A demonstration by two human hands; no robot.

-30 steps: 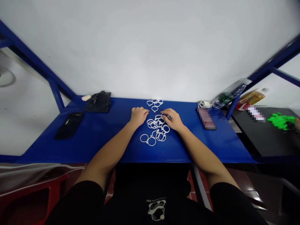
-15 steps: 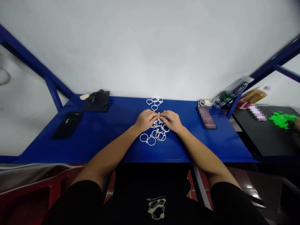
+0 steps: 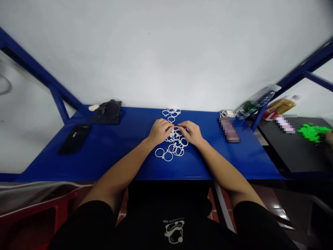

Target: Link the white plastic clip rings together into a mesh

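Note:
Between my two hands is a thin white plastic ring (image 3: 176, 126), held up a little over a loose pile of like rings. My left hand (image 3: 159, 132) pinches it from the left with thumb and fingertips. From the right, my right hand (image 3: 193, 132) grips its other side between thumb and forefinger. Just below the hands lie several white rings (image 3: 168, 160), some overlapping and some joined, with small knobs on their rims. A smaller group of white rings (image 3: 171, 117) rests farther back, close to the wall. Fingers hide part of the pile.
The blue table (image 3: 125, 166) meets a white wall. At left lie a black phone-like slab (image 3: 75, 139) and a dark plastic bag (image 3: 110, 111). To the right are a blurred-out phone (image 3: 229, 130), a white cable (image 3: 228, 113) and a clear bottle (image 3: 260, 102). Green pieces (image 3: 313, 132) lie on a black side table (image 3: 291, 149).
My hands have moved slightly apart from touching at the fingertips. The ring now shows stretched between them, where before the fingers covered it.

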